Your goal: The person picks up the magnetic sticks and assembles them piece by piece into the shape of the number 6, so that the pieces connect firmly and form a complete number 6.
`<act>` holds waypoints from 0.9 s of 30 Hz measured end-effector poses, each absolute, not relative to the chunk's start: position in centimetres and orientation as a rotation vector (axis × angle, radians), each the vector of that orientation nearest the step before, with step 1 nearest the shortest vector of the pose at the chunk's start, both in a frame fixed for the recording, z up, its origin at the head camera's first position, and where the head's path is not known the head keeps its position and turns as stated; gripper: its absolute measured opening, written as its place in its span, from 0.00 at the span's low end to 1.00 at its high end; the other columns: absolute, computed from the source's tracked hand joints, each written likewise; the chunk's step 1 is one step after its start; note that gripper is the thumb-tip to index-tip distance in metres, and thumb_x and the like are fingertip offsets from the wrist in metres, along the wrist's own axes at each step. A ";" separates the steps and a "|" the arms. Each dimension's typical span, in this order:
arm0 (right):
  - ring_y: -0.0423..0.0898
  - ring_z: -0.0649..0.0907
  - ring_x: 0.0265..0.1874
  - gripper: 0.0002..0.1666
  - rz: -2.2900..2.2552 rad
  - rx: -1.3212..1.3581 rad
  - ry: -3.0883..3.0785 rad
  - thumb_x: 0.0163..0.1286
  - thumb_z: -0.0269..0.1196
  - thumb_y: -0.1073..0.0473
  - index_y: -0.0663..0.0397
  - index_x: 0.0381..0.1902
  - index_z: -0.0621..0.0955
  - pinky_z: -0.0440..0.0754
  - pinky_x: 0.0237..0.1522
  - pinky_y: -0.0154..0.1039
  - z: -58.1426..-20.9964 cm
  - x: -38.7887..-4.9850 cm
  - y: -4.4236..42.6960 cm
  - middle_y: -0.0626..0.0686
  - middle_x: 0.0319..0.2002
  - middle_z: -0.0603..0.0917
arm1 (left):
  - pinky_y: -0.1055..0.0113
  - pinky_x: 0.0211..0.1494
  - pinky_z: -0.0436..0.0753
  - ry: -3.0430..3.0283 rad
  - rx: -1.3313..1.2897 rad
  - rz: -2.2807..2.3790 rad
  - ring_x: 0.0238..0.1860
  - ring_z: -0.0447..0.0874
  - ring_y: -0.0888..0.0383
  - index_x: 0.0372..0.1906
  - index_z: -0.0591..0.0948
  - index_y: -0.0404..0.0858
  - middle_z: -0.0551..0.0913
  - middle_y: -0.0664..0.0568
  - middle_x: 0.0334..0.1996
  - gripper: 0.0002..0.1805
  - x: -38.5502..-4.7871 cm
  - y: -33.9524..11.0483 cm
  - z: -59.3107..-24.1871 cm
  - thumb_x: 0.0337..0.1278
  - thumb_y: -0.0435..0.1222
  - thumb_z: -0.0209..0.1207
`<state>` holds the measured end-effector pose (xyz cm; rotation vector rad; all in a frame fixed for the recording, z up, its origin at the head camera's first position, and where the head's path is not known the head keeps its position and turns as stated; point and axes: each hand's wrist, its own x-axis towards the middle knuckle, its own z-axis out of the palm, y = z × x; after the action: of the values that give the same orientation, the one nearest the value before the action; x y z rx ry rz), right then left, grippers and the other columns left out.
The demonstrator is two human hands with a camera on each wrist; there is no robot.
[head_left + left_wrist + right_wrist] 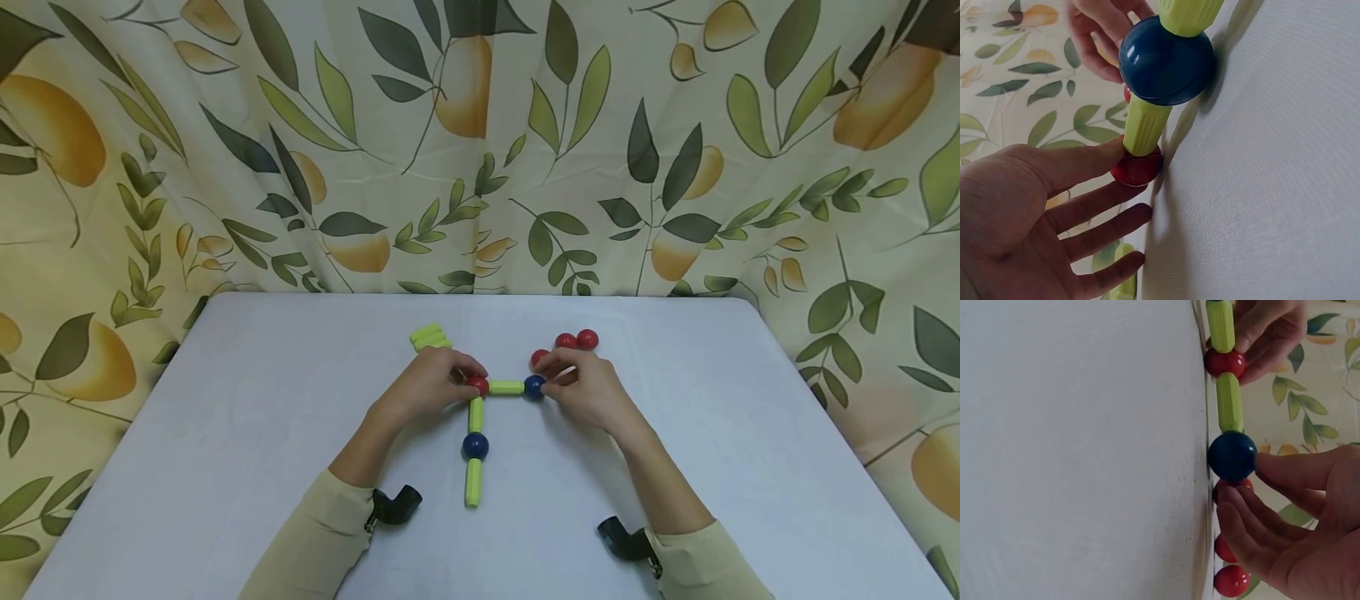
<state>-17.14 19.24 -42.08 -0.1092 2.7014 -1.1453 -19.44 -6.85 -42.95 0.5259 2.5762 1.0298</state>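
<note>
My left hand (pixel 427 383) pinches a red ball (pixel 477 385) between thumb and fingertips; its other fingers are spread in the left wrist view. From this ball a light green rod (pixel 507 388) runs right to a blue ball (pixel 534 387). My right hand (pixel 588 387) holds that blue ball with thumb and fingertips, the thumb against its side in the right wrist view. A second green rod (pixel 476 415) leads from the red ball toward me, joining another blue ball (pixel 476 446). Beyond it a further green rod (pixel 472 483) sticks out, its near end free.
Several loose green rods (pixel 430 336) lie together behind my left hand. Behind my right hand are three loose red balls (pixel 587 339). Everything rests on a white-covered table (pixel 285 400), whose far edge meets a leaf-and-fruit patterned curtain (pixel 525 208).
</note>
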 end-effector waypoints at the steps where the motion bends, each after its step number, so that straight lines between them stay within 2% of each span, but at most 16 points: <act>1: 0.54 0.86 0.48 0.15 -1.156 -0.109 2.705 0.69 0.69 0.63 0.50 0.53 0.87 0.88 0.50 0.47 -42.0 -17.1 19.3 0.55 0.50 0.89 | 0.65 0.49 0.83 2.576 0.527 1.028 0.44 0.81 0.58 0.54 0.89 0.45 0.88 0.56 0.42 0.15 -19.5 -6.9 -43.0 0.63 0.34 0.70; 11: 0.58 0.85 0.55 0.17 -1.192 -0.060 2.766 0.71 0.67 0.63 0.51 0.57 0.84 0.87 0.53 0.51 -41.9 -17.3 19.4 0.57 0.55 0.87 | 0.65 0.48 0.83 2.586 0.530 1.025 0.44 0.81 0.58 0.54 0.90 0.45 0.88 0.57 0.41 0.15 -19.6 -6.8 -43.0 0.63 0.34 0.71; 19: 0.60 0.85 0.56 0.20 -1.166 -0.039 2.806 0.71 0.66 0.64 0.51 0.60 0.83 0.86 0.55 0.55 -41.9 -17.6 19.3 0.59 0.59 0.84 | 0.65 0.49 0.83 2.575 0.510 1.024 0.45 0.81 0.58 0.54 0.89 0.46 0.88 0.56 0.42 0.16 -19.5 -6.8 -43.1 0.62 0.35 0.71; 27: 0.59 0.87 0.54 0.24 -1.111 -0.034 2.788 0.70 0.67 0.67 0.52 0.63 0.82 0.86 0.56 0.53 -41.8 -18.5 18.7 0.62 0.62 0.83 | 0.64 0.51 0.83 2.569 0.506 1.037 0.46 0.81 0.58 0.54 0.89 0.46 0.88 0.56 0.43 0.16 -19.8 -6.9 -43.3 0.62 0.35 0.71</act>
<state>-18.48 18.66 -41.84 -0.0339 2.7883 -1.1110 -19.77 -6.88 -43.27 0.5063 2.5686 1.0365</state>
